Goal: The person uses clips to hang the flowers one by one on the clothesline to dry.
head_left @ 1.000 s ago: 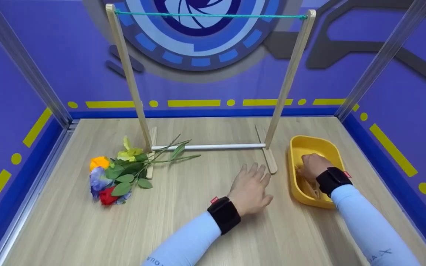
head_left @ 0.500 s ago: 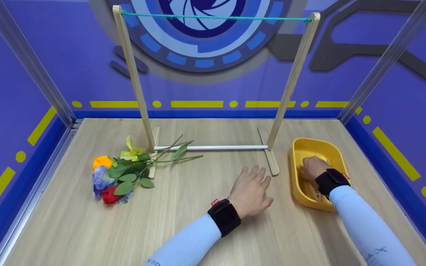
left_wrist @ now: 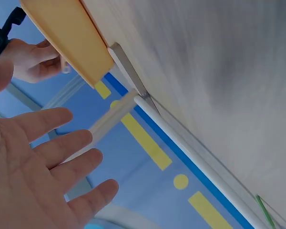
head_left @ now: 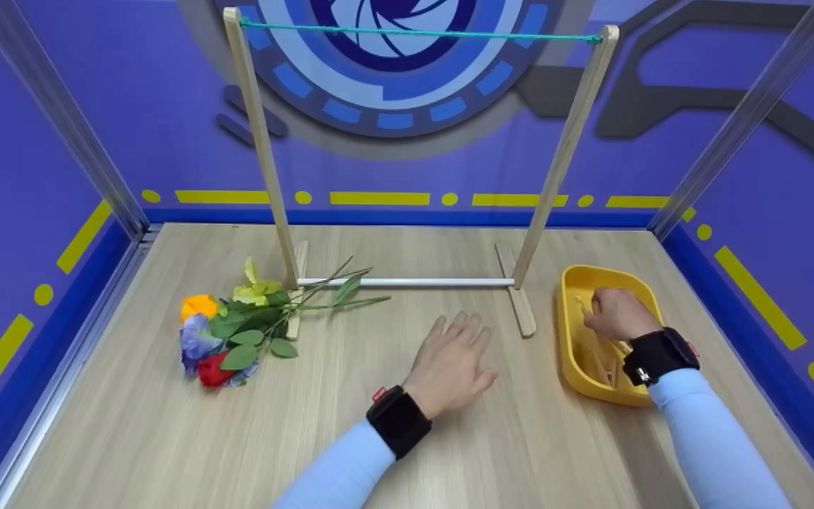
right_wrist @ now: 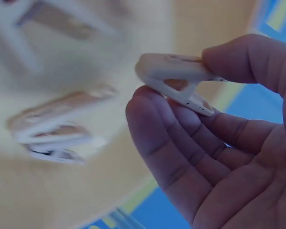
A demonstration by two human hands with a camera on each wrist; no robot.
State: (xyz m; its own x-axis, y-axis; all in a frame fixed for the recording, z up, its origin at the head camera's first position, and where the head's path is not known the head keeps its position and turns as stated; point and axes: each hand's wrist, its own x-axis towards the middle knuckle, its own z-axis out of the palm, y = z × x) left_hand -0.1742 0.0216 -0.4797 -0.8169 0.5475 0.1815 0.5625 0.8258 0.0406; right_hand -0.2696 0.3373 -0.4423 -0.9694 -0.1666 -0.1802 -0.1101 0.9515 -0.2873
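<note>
Over the yellow bin [head_left: 568,360], my right hand [head_left: 622,312] pinches a light-coloured clothespin [right_wrist: 169,69] between thumb and fingers. In the right wrist view the clothespin lies across the fingertips, with the thumb on one end. More clothespins [right_wrist: 52,124] lie in the bin below it. My left hand [head_left: 449,367] is spread over the table to the left of the bin, fingers straight and holding nothing. The left wrist view shows its bare palm [left_wrist: 28,167].
A wooden frame with two uprights [head_left: 266,152], a green cord [head_left: 421,32] strung across the top and a white bar [head_left: 435,282] below stands at the back. Artificial flowers [head_left: 237,332] lie at left, stems across its left foot. Purple walls [head_left: 393,170] enclose the table.
My right hand has lifted out of the bin's bottom and turned slightly right, a clothespin now showing at its fingertips. The left hand has shifted a little left.
</note>
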